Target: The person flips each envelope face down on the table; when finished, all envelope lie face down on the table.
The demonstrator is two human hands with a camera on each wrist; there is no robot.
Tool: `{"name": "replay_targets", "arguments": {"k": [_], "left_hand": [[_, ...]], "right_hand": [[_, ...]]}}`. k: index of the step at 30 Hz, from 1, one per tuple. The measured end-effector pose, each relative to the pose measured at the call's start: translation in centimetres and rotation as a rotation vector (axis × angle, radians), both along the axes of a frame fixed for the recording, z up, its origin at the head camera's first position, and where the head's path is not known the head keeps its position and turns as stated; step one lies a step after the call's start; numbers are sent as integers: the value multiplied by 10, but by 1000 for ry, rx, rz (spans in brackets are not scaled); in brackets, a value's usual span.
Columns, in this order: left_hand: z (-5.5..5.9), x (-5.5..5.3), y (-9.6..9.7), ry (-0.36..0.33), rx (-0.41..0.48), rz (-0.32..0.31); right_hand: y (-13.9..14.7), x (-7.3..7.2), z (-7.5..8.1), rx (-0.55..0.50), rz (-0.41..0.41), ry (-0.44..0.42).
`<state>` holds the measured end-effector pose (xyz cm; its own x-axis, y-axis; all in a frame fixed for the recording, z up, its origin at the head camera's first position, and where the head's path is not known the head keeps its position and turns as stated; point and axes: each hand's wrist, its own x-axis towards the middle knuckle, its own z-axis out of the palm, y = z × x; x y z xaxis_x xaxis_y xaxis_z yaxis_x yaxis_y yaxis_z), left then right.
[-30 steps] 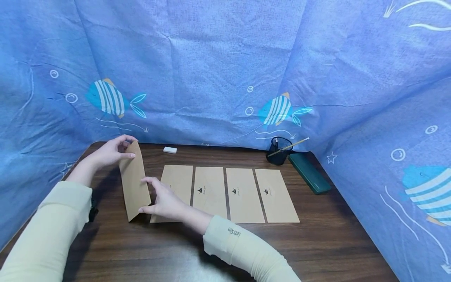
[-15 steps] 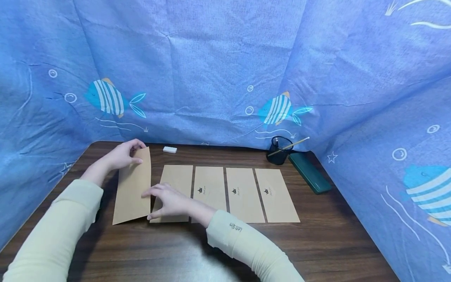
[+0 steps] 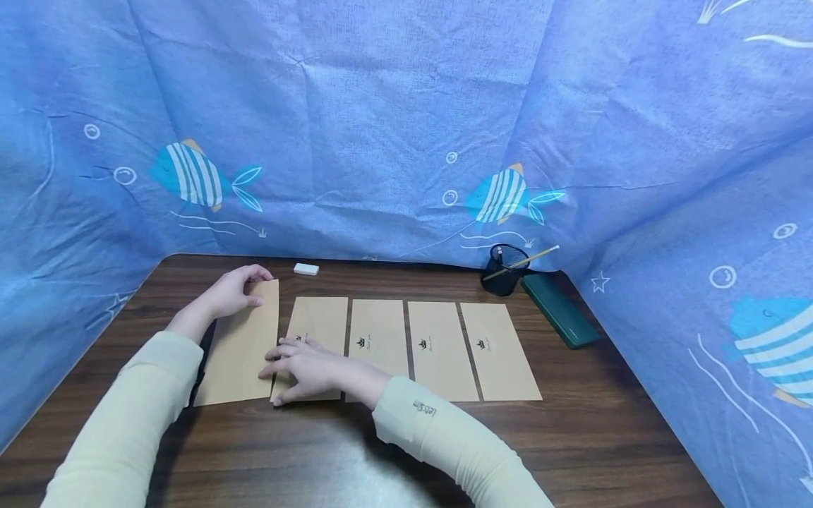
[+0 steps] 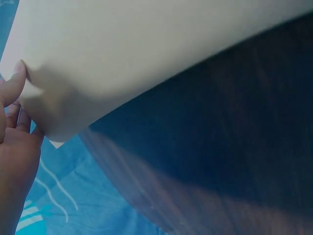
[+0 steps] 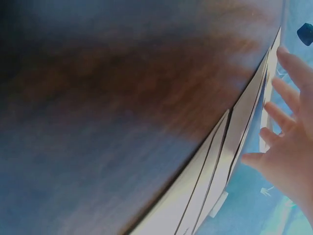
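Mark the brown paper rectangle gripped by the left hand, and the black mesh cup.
Brown paper rectangle [image 3: 242,353], head view: middle of its face.
Black mesh cup [image 3: 502,285], head view: front wall below the rim.

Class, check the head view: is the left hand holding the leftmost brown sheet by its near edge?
No, the left hand grips the leftmost brown sheet at its far end.

The cream right sleeve [image 3: 466,448] bears dark lettering [image 3: 424,408].

We find one envelope [image 3: 241,360] at the left hand [image 3: 231,293], the eraser [image 3: 306,269] to that hand's right. Beneath and right of the right hand [image 3: 314,368], we find four envelopes [image 3: 381,363]; farther right and beyond, pen cup [image 3: 500,285] and case [image 3: 560,312].
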<state>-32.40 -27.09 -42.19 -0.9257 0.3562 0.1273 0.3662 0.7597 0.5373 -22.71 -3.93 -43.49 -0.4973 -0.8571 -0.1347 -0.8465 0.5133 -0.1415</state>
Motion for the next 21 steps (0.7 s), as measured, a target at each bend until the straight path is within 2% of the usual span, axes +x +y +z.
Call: {"name": "replay_targets", "arguments": {"k": [4, 9, 13, 17, 21], "left_hand": [[-10, -1, 3, -8, 2, -4], [-20, -1, 5, -28, 6, -11], [-25, -2, 4, -19, -3, -43], [-28, -5, 5, 32, -37, -106], [-24, -6, 9, 57, -90, -128]], "right_hand": [[1, 1, 0, 44, 2, -53], [2, 2, 0, 74, 19, -51], [3, 2, 0, 110, 32, -47], [4, 2, 0, 148, 49, -53], [7, 1, 1, 157, 56, -83]]}}
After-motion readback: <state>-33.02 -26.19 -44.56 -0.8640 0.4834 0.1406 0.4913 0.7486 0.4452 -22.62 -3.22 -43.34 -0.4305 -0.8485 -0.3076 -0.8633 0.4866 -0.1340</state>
